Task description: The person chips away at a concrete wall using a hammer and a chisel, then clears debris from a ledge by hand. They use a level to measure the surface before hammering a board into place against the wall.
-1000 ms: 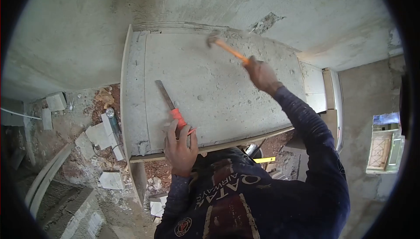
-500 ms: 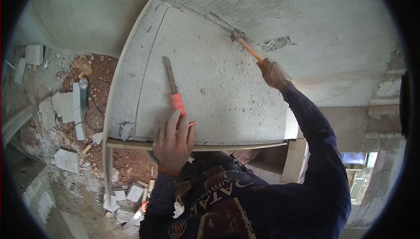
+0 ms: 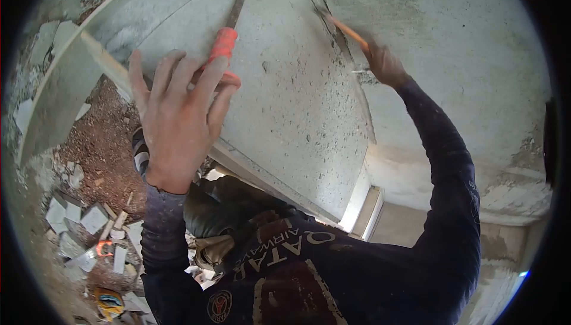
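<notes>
The hammer (image 3: 351, 32) stood at the far edge of the worktop (image 3: 285, 105), its blurred head by the seam with the wall (image 3: 428, 45); whether it touched could not be told. A second earlier that head had hung over the worktop's surface; half a second earlier it was already at the far edge, so the hammering seemed to have settled on that seam. The right hand (image 3: 385, 64) was closed round the handle's end, a tight grip with no visible gap, just beyond the worktop's far edge. The chisel (image 3: 223, 45) was over the worktop's near left part, blade pointing toward the far edge. The left hand (image 3: 178, 108) looked larger in view than before, its fingers now fanned wide across the near edge; the forefinger crossed the chisel's red handle, but whether thumb and fingers gripped it from beneath could not be told. The chisel thus seemed set aside from the striking. Beyond the worktop's near edge came the person's dark sleeves and shirt, and on the ground to its left, rubble (image 3: 89, 221).
</notes>
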A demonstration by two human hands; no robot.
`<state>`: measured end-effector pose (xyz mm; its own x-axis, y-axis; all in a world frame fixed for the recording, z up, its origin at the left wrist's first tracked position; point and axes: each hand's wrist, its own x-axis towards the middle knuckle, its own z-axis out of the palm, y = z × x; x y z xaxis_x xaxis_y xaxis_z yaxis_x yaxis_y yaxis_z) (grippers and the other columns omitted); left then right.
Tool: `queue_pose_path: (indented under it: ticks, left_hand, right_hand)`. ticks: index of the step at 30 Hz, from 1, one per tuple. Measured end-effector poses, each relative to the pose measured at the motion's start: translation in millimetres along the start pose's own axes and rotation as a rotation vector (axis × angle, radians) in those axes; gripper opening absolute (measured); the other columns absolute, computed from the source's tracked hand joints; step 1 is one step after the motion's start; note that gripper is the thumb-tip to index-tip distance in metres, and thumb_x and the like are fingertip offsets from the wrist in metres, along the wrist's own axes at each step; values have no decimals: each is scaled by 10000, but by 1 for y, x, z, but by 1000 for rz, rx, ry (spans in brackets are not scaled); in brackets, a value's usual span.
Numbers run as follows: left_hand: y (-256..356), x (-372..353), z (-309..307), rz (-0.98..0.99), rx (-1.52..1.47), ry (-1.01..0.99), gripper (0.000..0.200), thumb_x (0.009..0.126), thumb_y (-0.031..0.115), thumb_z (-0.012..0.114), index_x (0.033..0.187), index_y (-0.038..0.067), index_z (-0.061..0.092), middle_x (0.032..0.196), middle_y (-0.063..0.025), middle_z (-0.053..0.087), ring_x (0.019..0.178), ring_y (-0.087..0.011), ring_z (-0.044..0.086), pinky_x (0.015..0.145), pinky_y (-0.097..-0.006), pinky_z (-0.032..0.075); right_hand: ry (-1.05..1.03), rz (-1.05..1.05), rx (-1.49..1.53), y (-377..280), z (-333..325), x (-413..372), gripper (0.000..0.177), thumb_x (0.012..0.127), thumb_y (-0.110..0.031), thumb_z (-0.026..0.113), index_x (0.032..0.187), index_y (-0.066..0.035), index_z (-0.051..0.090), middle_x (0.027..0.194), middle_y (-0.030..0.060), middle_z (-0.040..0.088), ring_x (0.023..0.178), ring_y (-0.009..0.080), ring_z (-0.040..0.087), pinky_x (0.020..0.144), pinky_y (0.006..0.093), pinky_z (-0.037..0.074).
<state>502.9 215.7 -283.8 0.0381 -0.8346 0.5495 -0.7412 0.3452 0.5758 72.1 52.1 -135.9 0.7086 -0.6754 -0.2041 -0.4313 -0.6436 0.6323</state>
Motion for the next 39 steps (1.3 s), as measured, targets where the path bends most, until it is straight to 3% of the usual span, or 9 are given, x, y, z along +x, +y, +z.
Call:
queue_pose_path:
  ticks: [2, 4, 7, 13, 18, 27, 32, 34, 39]
  left_hand:
    - [10, -7, 2, -114, -119, 16, 301, 775, 342, 775, 1000, 160, 692, 983, -11, 635, 978, -221, 602, 1118, -530, 265]
    - [6, -9, 13, -121, -95, 77, 310, 788, 348, 769, 1024, 163, 689, 972, -12, 636, 968, -219, 606, 1122, -521, 259]
    - [6, -8, 21, -98, -94, 171, 312, 812, 349, 756, 1054, 166, 685, 952, -14, 638, 946, -217, 611, 1126, -501, 254]
    - [2, -11, 21, -95, -96, 170, 280, 836, 328, 738, 1056, 160, 690, 943, -18, 638, 932, -217, 611, 1132, -481, 249]
    - [0, -14, 21, -94, -111, 188, 287, 836, 315, 737, 1073, 159, 693, 946, -22, 638, 945, -218, 610, 1139, -485, 244]
    - [2, -14, 24, -93, -117, 222, 265, 811, 279, 746, 1054, 181, 709, 906, 6, 624, 898, -194, 600, 1127, -489, 251]
    - [1, -16, 25, -107, -114, 200, 277, 835, 309, 732, 1076, 177, 698, 973, -14, 648, 968, -217, 611, 1139, -482, 247]
    - [-1, -16, 24, -112, -106, 209, 270, 836, 311, 731, 1068, 175, 701, 974, -13, 649, 970, -217, 611, 1139, -482, 248]
    - [2, -13, 22, -88, -102, 199, 260, 839, 312, 728, 1056, 169, 704, 974, -14, 650, 979, -217, 608, 1138, -479, 249]
  right_hand:
    - [-425, 390, 324, 6, 8, -18, 184, 1038, -173, 494, 1034, 9, 522, 638, 110, 528, 431, 183, 382, 374, 362, 358]
    - [-210, 71, 331, -2, 0, -17, 286, 1063, -256, 421, 1022, -3, 546, 639, 131, 566, 446, 185, 500, 402, 356, 404]
    - [-91, 246, 459, -49, -77, 63, 324, 1069, -293, 415, 986, -8, 546, 507, 57, 384, 384, 164, 396, 374, 350, 345]
    - [436, 30, 607, -66, -82, 88, 348, 1063, -306, 443, 952, 11, 535, 583, 62, 499, 462, 148, 434, 426, 342, 379]
    - [-521, 310, 122, 11, -7, -13, 324, 1048, -294, 469, 981, 10, 558, 616, 143, 577, 476, 200, 441, 466, 366, 403]
    - [446, 65, 587, -78, -116, 100, 327, 1053, -315, 451, 1004, -1, 528, 562, 70, 434, 423, 168, 402, 400, 346, 364]
    - [60, -243, -172, 25, 9, -24, 325, 1051, -276, 436, 1040, 29, 548, 570, 89, 442, 487, 199, 469, 434, 372, 414]
    - [-600, 224, 157, 29, -14, -17, 295, 1058, -268, 429, 1043, -9, 569, 716, 140, 554, 500, 219, 494, 464, 360, 425]
    - [-75, 213, 422, -57, -127, 95, 305, 1063, -256, 430, 1105, 7, 578, 634, 62, 496, 501, 133, 434, 418, 327, 399]
